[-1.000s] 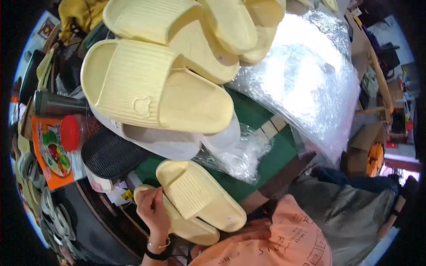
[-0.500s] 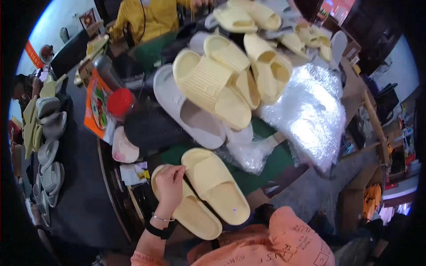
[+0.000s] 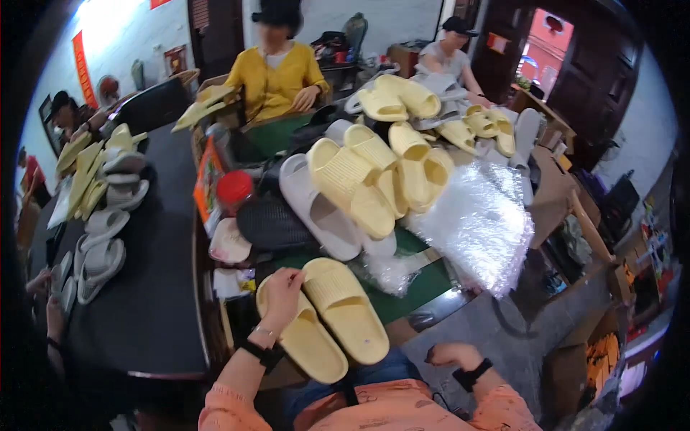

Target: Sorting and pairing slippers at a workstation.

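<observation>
A pair of pale yellow slippers lies side by side at the near edge of the table, a left slipper [image 3: 314, 348] and a right slipper [image 3: 347, 310]. My left hand [image 3: 284, 293] is over the left slipper's strap, fingers pinched at its inner edge beside the right slipper. That hand covers part of the strap. Lower right, next to my lap, my right hand [image 3: 456, 354] is loosely curled and away from the slippers. Nothing shows in it, though its fingertips are partly hidden.
Beyond the pair are piled yellow slippers [image 3: 352, 188], a grey slipper [image 3: 316, 208], a black slipper [image 3: 273, 224], a red-lidded jar [image 3: 235, 188] and a stack of clear plastic bags [image 3: 474, 223]. More slippers line the dark table [image 3: 162, 287] at left. Co-workers sit across and at left.
The view has tilted up, so more of the room and the co-workers show. My right hand has come into sight at lower right. My left hand stays on the left slipper.
</observation>
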A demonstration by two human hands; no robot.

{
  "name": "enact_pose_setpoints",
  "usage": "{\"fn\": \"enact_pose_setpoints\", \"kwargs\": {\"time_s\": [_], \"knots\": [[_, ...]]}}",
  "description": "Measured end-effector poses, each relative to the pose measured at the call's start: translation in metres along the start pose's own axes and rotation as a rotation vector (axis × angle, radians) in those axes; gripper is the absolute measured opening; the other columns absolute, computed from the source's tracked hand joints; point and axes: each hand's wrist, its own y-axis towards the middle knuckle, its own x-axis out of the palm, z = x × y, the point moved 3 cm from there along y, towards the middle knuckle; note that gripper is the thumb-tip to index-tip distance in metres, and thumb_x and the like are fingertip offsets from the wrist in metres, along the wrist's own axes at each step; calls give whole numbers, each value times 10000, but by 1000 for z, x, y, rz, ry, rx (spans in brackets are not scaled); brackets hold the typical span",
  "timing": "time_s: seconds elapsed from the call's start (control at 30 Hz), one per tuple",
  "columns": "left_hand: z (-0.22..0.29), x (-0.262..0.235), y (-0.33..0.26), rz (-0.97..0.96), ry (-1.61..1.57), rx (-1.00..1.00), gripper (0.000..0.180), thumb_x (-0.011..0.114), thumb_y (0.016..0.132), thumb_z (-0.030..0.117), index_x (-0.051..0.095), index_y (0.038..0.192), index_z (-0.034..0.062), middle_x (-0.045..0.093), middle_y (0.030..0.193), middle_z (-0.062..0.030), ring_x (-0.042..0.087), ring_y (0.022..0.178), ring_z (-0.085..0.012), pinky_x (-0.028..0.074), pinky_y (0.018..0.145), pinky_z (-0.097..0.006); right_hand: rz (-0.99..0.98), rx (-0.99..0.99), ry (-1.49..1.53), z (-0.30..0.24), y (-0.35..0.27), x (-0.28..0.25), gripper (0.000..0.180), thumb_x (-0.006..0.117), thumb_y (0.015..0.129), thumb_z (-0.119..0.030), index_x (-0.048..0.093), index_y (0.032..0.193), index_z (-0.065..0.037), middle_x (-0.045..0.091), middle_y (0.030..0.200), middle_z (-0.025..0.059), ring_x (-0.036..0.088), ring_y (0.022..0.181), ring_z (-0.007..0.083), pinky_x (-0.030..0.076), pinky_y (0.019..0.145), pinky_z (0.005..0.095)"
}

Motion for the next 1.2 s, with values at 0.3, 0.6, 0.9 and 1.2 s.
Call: {"fn": "enact_pose_setpoints", "kwargs": {"time_s": [0.3,0.6,0.9,1.2], "knots": [[15,-8,22,130,-326,-4,165,581,821,139,621,806,-20,593,671,-12,494,607,-55,416,553,-222,850,-667,41,-247,81,-113,185,544,796,-108,530,946,0,578,921,161,550,834,327,446,741,354],[18,19,-8,140,-480,-136,182,579,809,147,596,785,-33,589,689,-51,522,644,-92,435,594,-247,644,-628,258,-258,142,-77,203,511,806,-55,567,996,-11,607,884,180,603,834,294,463,711,322],[-12,7,15,53,-1319,-479,514,301,888,530,364,1105,68,487,753,-30,436,603,-120,324,539,-233,451,-629,488,-286,169,-103,141,444,894,-133,484,853,-4,542,745,39,542,744,120,431,682,245],[-12,25,3,106,-1138,-429,506,281,905,502,344,1153,65,472,780,-18,451,650,-105,382,605,-224,387,-677,620,-272,184,-72,99,498,860,-85,451,901,-8,537,795,79,546,758,141,431,664,269]]}}
